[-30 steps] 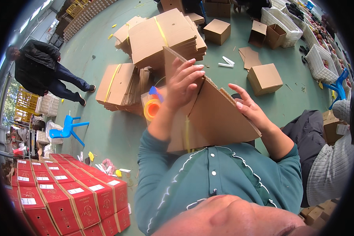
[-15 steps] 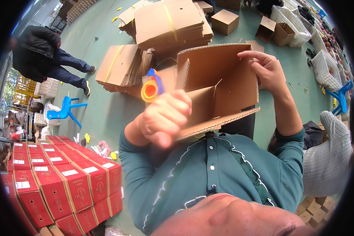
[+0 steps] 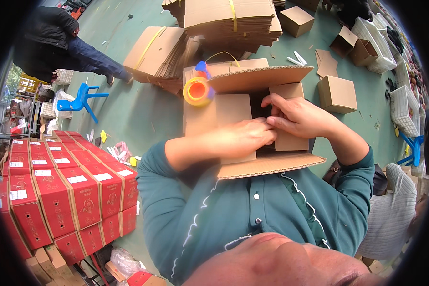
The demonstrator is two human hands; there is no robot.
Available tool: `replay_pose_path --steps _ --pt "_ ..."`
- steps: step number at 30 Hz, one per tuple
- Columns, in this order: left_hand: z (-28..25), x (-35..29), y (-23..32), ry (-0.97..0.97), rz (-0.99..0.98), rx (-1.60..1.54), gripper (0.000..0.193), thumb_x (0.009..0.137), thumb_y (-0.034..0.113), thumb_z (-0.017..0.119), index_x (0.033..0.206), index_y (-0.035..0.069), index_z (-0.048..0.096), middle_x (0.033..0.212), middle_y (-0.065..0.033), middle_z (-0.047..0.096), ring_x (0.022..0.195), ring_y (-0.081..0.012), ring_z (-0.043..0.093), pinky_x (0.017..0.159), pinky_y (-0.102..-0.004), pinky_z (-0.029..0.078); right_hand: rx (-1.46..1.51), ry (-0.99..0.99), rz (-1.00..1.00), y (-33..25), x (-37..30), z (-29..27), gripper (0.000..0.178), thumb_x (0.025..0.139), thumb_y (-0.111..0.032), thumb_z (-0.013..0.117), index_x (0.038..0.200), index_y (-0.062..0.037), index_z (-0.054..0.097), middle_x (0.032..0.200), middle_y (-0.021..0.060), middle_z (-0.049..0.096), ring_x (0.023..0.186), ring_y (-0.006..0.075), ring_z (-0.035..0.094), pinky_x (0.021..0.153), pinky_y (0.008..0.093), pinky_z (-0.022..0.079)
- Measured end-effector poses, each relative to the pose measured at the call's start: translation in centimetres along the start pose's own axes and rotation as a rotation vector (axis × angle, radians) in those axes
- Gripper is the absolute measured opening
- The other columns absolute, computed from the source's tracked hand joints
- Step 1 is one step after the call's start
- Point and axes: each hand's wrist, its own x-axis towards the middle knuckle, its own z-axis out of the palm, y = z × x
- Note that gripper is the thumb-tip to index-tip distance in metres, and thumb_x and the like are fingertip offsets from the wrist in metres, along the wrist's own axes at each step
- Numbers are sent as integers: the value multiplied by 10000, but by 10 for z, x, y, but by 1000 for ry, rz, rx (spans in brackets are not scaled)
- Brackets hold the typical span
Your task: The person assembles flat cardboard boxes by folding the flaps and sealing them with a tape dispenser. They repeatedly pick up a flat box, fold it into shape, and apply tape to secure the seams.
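An open cardboard box (image 3: 271,167) sits in front of me, its long near and far flaps standing out and its two short flaps folded inward. My left hand (image 3: 252,137) lies over the left short flap (image 3: 233,107), fingers stretched to the right. On the right short flap (image 3: 291,142) rests my right hand (image 3: 295,114), its fingers bent and somewhat apart. The two hands' fingertips meet over the dark gap between these flaps. A tape dispenser (image 3: 198,91) with a blue part and a yellow-orange roll stands just left of the box.
Strapped stacks of flat cardboard (image 3: 229,19) stand at the far side. Red cartons (image 3: 81,190) are piled at left, near a blue chair (image 3: 78,100). A closed brown box (image 3: 337,94) and white crates (image 3: 405,112) are at right. A person (image 3: 57,43) stands far left.
Both short flaps are now folded inward. My left hand has moved right across the box, and my right hand has come inward from the right edge. The person at left has shifted.
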Motion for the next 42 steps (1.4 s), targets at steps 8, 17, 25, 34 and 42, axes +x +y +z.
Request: replay_pose_path --steps 8,17,25,34,42 --pt "0 1 -5 360 -90 -104 144 933 24 506 1049 -27 576 977 -141 565 938 -282 588 815 -360 511 -14 -522 -212 -21 -32 -30 619 881 -421 701 1281 34 571 1255 244 609 1191 395 571 1026 433 462" --pt "-16 -16 -11 1221 221 -480 132 1010 -3 448 1113 -16 529 1010 -138 571 695 -128 573 667 -311 537 36 53 -186 21 -21 -3 502 784 -264 810 1224 -72 659 1206 136 639 1136 331 596 964 419 482" --pt "-65 1 13 655 -303 549 372 859 154 692 1218 65 652 1047 -92 707 966 -278 670 842 -370 532 -630 559 -456 36 -38 26 632 697 -333 797 1295 -211 632 1414 84 510 1323 327 464 1062 473 389" --pt "-19 -17 10 365 -260 507 396 881 107 650 1277 100 633 1386 -69 576 1307 -306 521 1096 -462 393 -577 276 -41 32 -35 11 839 766 -478 760 1452 -109 446 1522 47 419 1445 238 339 1183 539 230" --pt "-14 -17 9 452 -209 533 337 814 101 675 1148 59 695 1271 -87 646 1219 -293 586 1037 -446 445 -341 67 -86 32 43 -22 805 828 -529 686 1402 -19 444 1284 200 582 1167 384 568 1025 466 421"
